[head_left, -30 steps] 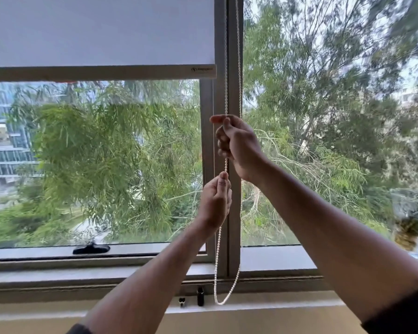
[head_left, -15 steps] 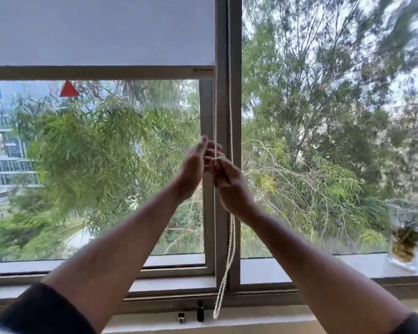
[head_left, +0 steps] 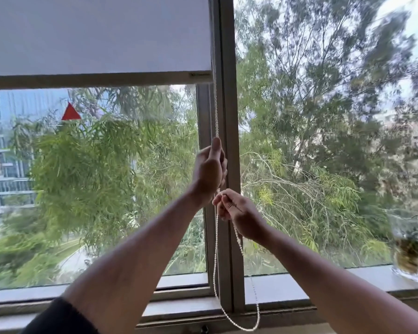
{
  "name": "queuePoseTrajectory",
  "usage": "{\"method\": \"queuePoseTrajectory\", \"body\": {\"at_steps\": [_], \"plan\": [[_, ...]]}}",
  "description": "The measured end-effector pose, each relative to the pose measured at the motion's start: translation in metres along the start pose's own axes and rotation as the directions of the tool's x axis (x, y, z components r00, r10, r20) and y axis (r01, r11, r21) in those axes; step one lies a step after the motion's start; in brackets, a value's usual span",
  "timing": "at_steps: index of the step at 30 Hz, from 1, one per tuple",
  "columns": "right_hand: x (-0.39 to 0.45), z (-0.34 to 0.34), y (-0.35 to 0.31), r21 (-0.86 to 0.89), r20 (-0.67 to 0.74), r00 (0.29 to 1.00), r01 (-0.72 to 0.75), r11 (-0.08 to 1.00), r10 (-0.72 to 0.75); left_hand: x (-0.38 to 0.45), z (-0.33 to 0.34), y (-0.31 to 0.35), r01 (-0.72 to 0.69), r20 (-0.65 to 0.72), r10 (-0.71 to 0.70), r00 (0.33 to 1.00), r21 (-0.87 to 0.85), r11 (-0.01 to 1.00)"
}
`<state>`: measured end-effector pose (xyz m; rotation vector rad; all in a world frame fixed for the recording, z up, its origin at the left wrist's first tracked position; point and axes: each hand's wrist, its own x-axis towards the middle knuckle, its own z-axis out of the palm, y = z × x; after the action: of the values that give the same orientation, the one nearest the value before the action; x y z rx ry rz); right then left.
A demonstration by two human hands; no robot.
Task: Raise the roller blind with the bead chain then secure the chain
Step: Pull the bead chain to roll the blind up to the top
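Presently the roller blind (head_left: 97,34) covers only the upper part of the left pane, its bottom bar well above both hands, and the bead chain (head_left: 215,249) hangs along the window's centre post (head_left: 227,92), its loop ending just above the sill (head_left: 287,289). The left hand (head_left: 209,171) is at the post, above the right, its fingers (head_left: 216,150) curled round the chain with the thumb upright. The right hand (head_left: 239,214), just below and touching the left wrist, pinches the chain between closed fingertips; a glass vase (head_left: 408,249) stands on the sill, well right of the post.
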<state>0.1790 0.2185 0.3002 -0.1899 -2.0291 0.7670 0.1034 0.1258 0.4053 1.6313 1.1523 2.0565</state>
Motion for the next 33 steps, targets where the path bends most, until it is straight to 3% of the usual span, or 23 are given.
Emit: {"method": "queuePoseTrajectory", "body": {"at_steps": [3, 7, 12, 15, 20, 25, 33], "plan": [[0.016, -0.014, -0.017, 0.069, -0.073, 0.997, -0.023, 0.997, 0.028, -0.007, 0.000, -0.007, -0.045, -0.005, 0.046, 0.999, 0.064, 0.997], [0.048, -0.030, -0.057, 0.318, -0.175, 0.984, 0.034, 0.948, 0.023, -0.022, 0.004, -0.023, -0.062, 0.024, 0.061, 0.998, 0.062, 0.996], [0.083, -0.044, -0.113, 0.447, -0.161, 0.986, 0.046, 0.893, 0.030, -0.024, -0.002, -0.043, -0.035, -0.020, 0.037, 0.999, 0.088, 0.996], [0.109, -0.043, -0.128, 0.388, -0.233, 0.972, 0.079, 0.918, 0.015, -0.026, 0.000, -0.037, -0.043, 0.019, 0.042, 0.999, 0.051, 0.998], [0.114, -0.025, -0.131, 0.223, -0.377, 0.918, 0.216, 0.951, -0.120, -0.021, -0.006, -0.044, -0.084, 0.031, 0.081, 0.996, 0.134, 0.987], [0.100, -0.016, -0.118, -0.011, -0.373, 0.885, 0.296, 0.955, -0.279, -0.020, -0.025, -0.043, -0.038, 0.129, 0.011, 0.992, 0.209, 0.977], [0.074, -0.008, -0.098, -0.206, -0.318, 0.872, 0.320, 0.925, -0.372, 0.034, -0.034, 0.034, 0.009, -0.041, -0.007, 0.999, 0.057, 0.998]]}}
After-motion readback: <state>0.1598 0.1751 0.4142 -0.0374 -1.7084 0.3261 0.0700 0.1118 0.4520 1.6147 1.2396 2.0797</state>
